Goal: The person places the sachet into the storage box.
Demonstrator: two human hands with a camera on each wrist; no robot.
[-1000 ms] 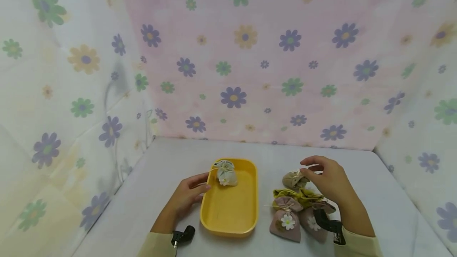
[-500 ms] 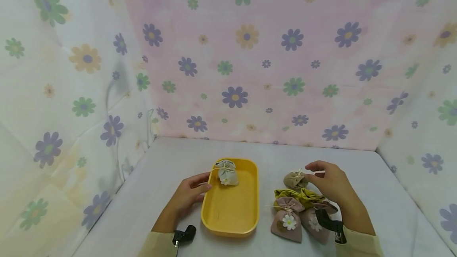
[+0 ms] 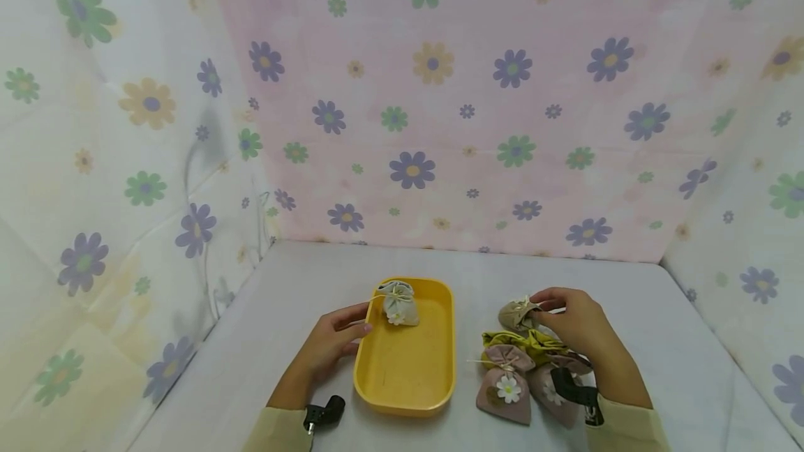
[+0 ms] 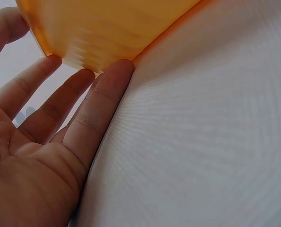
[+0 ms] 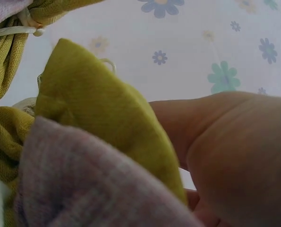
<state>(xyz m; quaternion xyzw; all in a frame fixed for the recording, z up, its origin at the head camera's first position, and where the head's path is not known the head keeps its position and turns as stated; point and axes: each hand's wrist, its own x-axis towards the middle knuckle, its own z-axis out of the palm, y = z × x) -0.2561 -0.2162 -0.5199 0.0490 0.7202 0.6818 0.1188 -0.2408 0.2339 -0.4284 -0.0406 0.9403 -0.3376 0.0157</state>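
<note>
My left hand (image 3: 336,340) touches the left wall of a yellow plastic tray (image 3: 402,396). In the left wrist view, extended fingertips (image 4: 119,68) meet the tray's side (image 4: 121,28). A pale grey-green drawstring pouch (image 3: 400,304) with a white flower lies in the tray's far left corner. Right of the tray, my right hand (image 3: 578,319) pinches the right end of a beige drawstring pouch (image 3: 516,315) between thumb and index finger; this pouch lies on the table. In the right wrist view, mustard cloth (image 5: 102,118) hides the fingertips.
Just nearer than the beige pouch, mustard pouches (image 3: 534,344) lie bunched against two mauve pouches (image 3: 505,396) with white flowers, partly under the right wrist. A white tabletop (image 3: 314,274) runs back to a flower-print curtain (image 3: 408,124).
My right hand first draws slightly back from the beige pouch, then moves left onto its right end. The left hand and the tray stay in place.
</note>
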